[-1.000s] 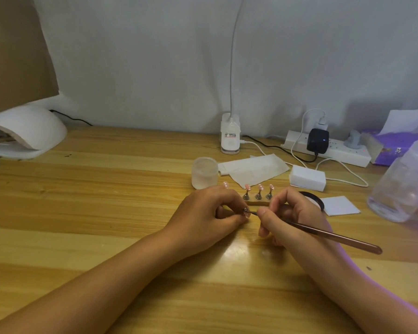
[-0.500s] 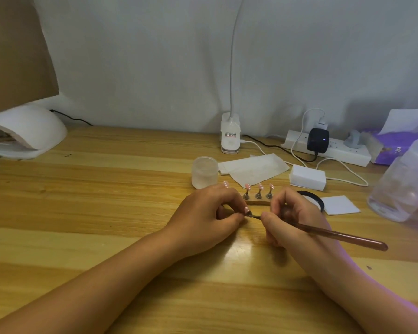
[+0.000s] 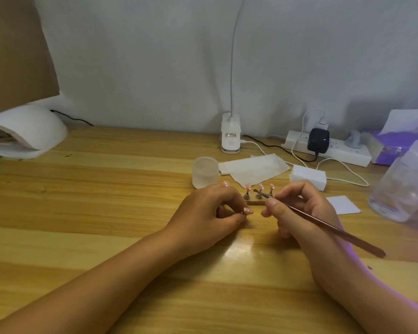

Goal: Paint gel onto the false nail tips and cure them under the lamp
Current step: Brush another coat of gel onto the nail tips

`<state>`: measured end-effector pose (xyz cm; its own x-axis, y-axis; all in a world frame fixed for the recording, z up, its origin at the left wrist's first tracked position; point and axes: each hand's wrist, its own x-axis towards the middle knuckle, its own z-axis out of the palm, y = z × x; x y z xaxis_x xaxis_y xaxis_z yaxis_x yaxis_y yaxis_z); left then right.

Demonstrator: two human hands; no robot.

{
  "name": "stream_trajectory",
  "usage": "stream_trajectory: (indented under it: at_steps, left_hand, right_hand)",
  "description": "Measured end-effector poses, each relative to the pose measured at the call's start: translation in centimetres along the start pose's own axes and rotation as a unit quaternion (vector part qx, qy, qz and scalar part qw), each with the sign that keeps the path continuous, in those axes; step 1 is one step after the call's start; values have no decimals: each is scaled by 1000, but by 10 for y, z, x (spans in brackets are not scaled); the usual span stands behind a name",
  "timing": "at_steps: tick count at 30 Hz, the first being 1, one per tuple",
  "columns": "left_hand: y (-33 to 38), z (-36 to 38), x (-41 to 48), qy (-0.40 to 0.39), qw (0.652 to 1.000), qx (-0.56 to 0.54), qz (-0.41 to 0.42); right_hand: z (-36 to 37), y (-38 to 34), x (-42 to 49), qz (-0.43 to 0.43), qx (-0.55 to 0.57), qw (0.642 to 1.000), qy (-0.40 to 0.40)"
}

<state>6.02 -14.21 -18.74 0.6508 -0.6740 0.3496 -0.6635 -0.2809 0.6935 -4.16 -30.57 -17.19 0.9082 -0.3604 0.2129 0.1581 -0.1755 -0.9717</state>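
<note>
My left hand (image 3: 210,210) rests on the wooden desk and pinches a small pink nail tip (image 3: 248,211) with white dots between thumb and forefinger. My right hand (image 3: 299,208) grips a thin brown brush (image 3: 323,224), its tip raised and pointing up-left toward three pink nail tips on metal stands (image 3: 258,192) just behind both hands. The brush tip is apart from the held nail tip. A white curing lamp (image 3: 27,132) sits at the far left edge of the desk.
A frosted jar (image 3: 205,172) and tissue sheets (image 3: 253,168) lie behind the stands. A white block (image 3: 308,175), power strip (image 3: 328,149), desk lamp base (image 3: 231,136), a clear bottle (image 3: 403,182) at right and a purple tissue pack (image 3: 393,143) crowd the back right.
The brush tip has left the held nail tip and lifted up and back toward the stands. My left hand has stayed where it was, still pinching the tip.
</note>
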Motion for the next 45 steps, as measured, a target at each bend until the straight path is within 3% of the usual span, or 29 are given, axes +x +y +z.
stream_trajectory:
  at_steps: [18, 37, 45]
  left_hand:
    - [1, 0, 0, 0, 1000, 8, -6]
    - [3, 0, 1, 3, 1000, 18, -5]
    - [0, 0, -1, 6, 1000, 0, 0]
  right_hand:
    - [2, 4, 0, -16, -55, 997, -48]
    - [0, 3, -1, -27, -53, 998, 24]
    - [1, 3, 0, -21, -59, 998, -27]
